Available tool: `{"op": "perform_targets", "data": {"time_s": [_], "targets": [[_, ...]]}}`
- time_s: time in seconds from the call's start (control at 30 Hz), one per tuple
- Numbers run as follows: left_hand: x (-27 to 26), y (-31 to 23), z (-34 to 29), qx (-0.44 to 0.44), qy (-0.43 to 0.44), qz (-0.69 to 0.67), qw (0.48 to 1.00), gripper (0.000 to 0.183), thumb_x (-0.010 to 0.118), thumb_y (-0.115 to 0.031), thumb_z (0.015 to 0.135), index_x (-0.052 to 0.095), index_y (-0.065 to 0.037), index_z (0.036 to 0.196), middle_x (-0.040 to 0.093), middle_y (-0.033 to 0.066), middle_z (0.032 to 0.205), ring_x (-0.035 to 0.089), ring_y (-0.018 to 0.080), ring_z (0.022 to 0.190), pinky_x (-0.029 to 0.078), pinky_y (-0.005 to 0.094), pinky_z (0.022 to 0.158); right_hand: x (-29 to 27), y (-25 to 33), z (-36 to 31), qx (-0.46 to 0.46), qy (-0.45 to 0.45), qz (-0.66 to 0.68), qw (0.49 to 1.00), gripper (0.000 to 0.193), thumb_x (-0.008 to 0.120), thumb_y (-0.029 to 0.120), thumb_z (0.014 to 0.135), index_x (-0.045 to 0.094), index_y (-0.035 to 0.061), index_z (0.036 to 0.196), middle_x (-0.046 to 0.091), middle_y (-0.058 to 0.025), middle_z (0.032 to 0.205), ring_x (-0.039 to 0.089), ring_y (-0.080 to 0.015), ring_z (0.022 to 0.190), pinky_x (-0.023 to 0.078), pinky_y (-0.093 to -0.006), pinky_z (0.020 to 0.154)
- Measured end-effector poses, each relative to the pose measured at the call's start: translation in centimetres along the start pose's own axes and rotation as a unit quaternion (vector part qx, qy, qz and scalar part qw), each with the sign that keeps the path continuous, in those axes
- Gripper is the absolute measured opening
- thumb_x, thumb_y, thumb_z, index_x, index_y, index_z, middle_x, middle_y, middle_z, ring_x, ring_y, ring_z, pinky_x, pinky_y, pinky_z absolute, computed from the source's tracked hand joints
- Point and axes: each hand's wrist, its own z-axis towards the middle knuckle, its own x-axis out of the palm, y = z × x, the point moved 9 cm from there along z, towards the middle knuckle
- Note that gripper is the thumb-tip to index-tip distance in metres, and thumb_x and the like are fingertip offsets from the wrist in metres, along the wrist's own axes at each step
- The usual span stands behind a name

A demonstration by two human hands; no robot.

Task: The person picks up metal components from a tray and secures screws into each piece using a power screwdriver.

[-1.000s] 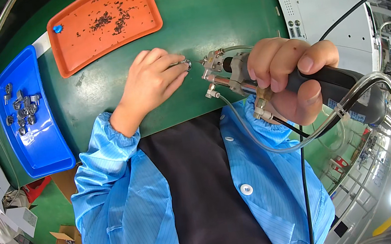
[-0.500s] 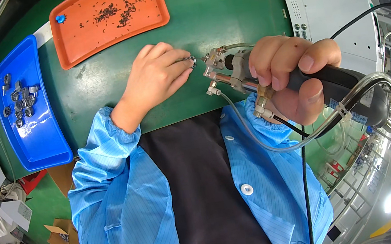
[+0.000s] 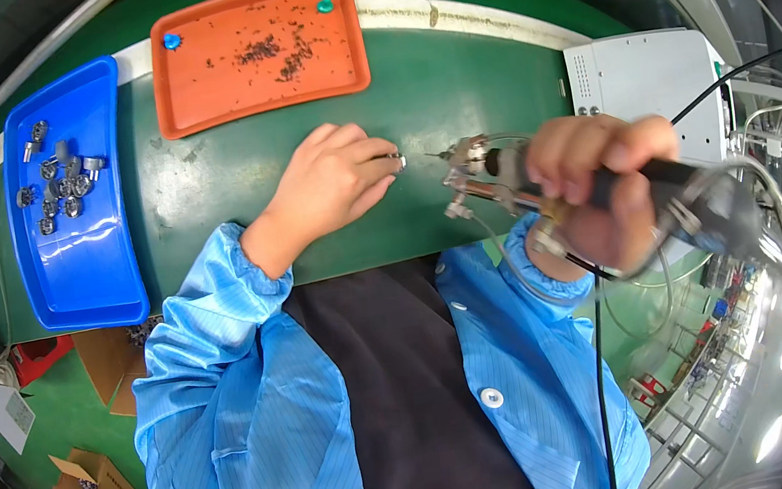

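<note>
Over the green table, my left hand (image 3: 336, 180) is closed, its fingertips pinching a small shiny metal part (image 3: 402, 161). Most of that part is hidden behind the fingers. My right hand (image 3: 608, 176) wraps round the black grip of what looks like a power screwdriver (image 3: 469, 154), with metal fittings and clear hoses at its front. The thin tip points left toward the metal part, and a short gap lies between them. The right hand and the tool's rear are smeared by motion.
A blue tray (image 3: 124, 203) at the left holds several grey and black metal parts (image 3: 70, 181). Small dark pieces, possibly screws, lie scattered on an orange tray (image 3: 197, 96) at the back. A white box-shaped machine (image 3: 645, 85) stands at the right. A black cable (image 3: 608, 394) hangs beside my body.
The view has shifted, so the trays sit lower and further right. The screwdriver's tip has drawn back to the right from the metal part. My left hand keeps its pinch.
</note>
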Motion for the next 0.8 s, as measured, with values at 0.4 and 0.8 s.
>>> {"op": "perform_targets", "data": {"time_s": [0.4, 0.8], "targets": [[0.7, 0.9, 0.2, -0.014, 0.013, -0.028, 0.999, 0.017, 0.075, -0.012, 0.08, 0.076, -0.012, 0.097, 0.072, -0.0049, 0.108, 0.061, 0.0172, 0.094, 0.046, 0.0333, 0.081, 0.0, 0.2, -0.8, 0.038, 0.1, -0.026, 0.994, 0.024, 0.059, 0.026, 0.1, 0.046, 0.0069, 0.107, 0.051, -0.0074, 0.068, 0.049, -0.0188, 0.058, 0.042, -0.0365, 0.054], [0.8, 0.9, 0.1, -0.018, 0.017, -0.03, 0.999, 0.017, 0.075, -0.013, 0.08, 0.076, -0.011, 0.098, 0.072, -0.0054, 0.109, 0.06, 0.0171, 0.094, 0.046, 0.033, 0.08, 0.7, -1.4, -0.9, 0.031, 0.118, -0.016, 0.992, 0.027, 0.06, 0.029, 0.1, 0.045, 0.0072, 0.108, 0.052, -0.0067, 0.069, 0.049, -0.0178, 0.057, 0.043, -0.0365, 0.053]]}}
